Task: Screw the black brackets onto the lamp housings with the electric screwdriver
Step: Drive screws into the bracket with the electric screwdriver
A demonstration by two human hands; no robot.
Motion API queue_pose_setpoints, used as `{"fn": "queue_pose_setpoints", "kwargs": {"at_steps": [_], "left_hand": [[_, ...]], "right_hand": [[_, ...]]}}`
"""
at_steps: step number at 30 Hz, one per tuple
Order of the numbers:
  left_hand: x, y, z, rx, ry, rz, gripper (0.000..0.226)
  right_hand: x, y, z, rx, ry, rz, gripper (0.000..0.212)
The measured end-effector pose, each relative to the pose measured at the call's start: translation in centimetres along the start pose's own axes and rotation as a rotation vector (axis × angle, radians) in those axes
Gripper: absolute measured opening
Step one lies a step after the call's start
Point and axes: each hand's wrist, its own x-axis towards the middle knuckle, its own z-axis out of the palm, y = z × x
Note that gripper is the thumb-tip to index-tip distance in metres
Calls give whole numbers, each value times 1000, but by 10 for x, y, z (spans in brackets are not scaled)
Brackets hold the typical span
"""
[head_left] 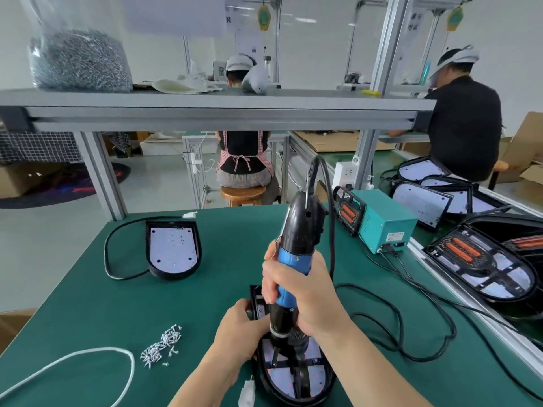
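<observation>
Two hands on this one. The right hand point(299, 292) has its fingers point(273, 280) wrapped tight round the blue grip of the electric screwdriver point(296, 239), which stands nearly upright. The left hand point(238, 333) grips the left rim of the lamp housing point(323, 386), fingers curled over the edge to steady it.

That housing sits at the near edge of the green worktop point(88, 304), with the black bracket point(302, 374) laid across its LED board. The bit is down on the bracket's left side. Can't see the screw head itself, the chuck hides it.

Tips for this step, imo:
- Hold the driver square to the bracket and press straight down before triggering.
- Let the clutch stop it rather than leaning harder.
- Mind the power cable point(332, 230) hanging off the top to the right, since it could tug the tool sideways.

The loose screws point(163, 346) are in a little pile just left of the housing, within easy reach for the next hole.
</observation>
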Motion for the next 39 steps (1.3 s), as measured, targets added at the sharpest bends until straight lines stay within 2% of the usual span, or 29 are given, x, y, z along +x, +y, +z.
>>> {"fn": "queue_pose_setpoints", "kwargs": {"at_steps": [2,5,8,11,13,16,18,21,24,29,33,36,39], "left_hand": [[0,4,-1,-9,-23,-4,71],[-3,9,-1,-21,-43,-7,69],[-4,8,-3,-17,-61,-15,67],[-5,6,-8,127,-40,0,66],[-3,3,-23,241,95,39,53],[6,2,-72,525,426,48,16],[11,1,-110,660,516,-32,14],[16,3,-140,758,387,-128,19],[18,7,-144,791,245,-146,10],[19,12,-136,909,152,-107,19],[19,9,-134,1048,107,-83,7],[15,4,-134,1058,188,-13,13],[0,12,-125,729,379,179,9]], "right_hand": [[1,-2,-4,24,-53,2,13],[4,-8,-6,20,-112,-18,28],[12,-19,-9,74,-67,-69,23],[22,-29,-19,118,62,-110,18],[24,-32,-28,157,171,-103,15],[19,-30,-43,220,274,-77,11],[15,-28,-51,254,329,-68,11],[10,-26,-58,277,402,-56,11],[9,-25,-59,285,433,-47,11],[8,-28,-59,280,433,-53,10],[7,-31,-57,302,450,-57,11],[7,-32,-55,337,477,-62,10],[8,-32,-53,369,535,-84,15]]}}
